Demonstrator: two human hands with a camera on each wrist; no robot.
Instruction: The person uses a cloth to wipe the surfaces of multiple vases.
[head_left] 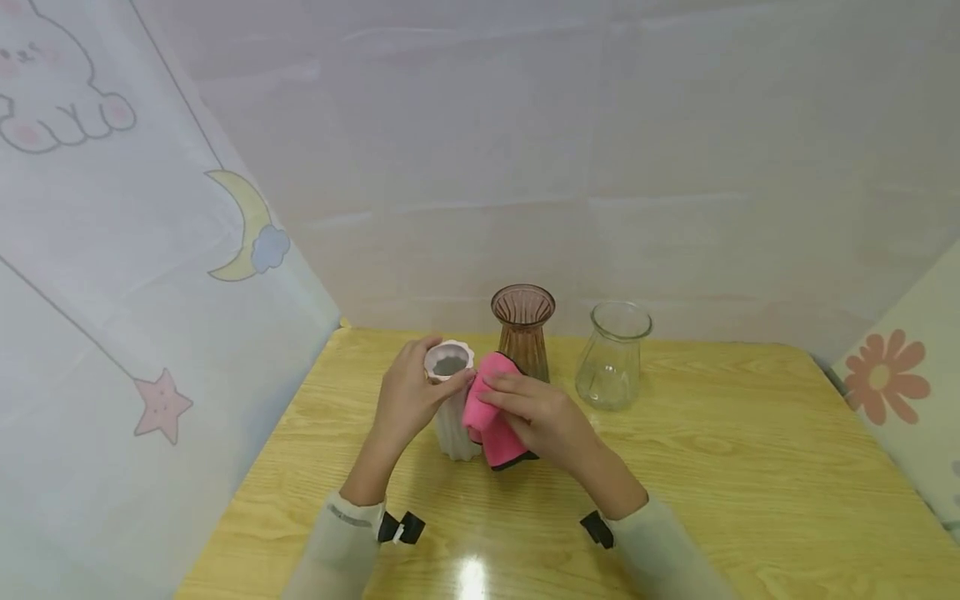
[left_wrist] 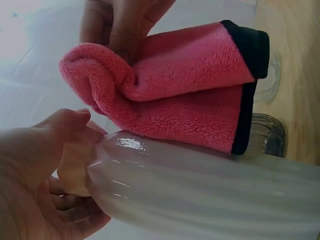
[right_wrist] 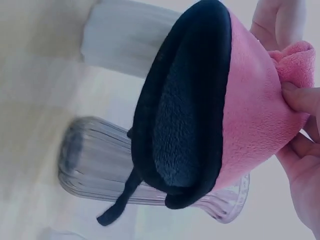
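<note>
A white ribbed vase (head_left: pixel 458 429) stands on the table, slightly left of the middle. My left hand (head_left: pixel 408 392) grips it around the neck, just under the scalloped rim, as the left wrist view shows with the thumb on one side and fingers on the other. In my right hand (head_left: pixel 546 417) is a folded pink cloth (left_wrist: pixel 185 107) with black edging, pinched between thumb and fingers. The cloth lies against the vase's right side near the top. In the right wrist view its dark inner face and a small black loop hang toward the table.
Just behind the cloth stands a brownish-pink ribbed glass vase (head_left: pixel 522 321), partly hidden by it. A clear glass vase (head_left: pixel 610 367) with a wide rim is to its right. The wooden table (head_left: pixel 750 467) meets pale printed sheets at the back and sides.
</note>
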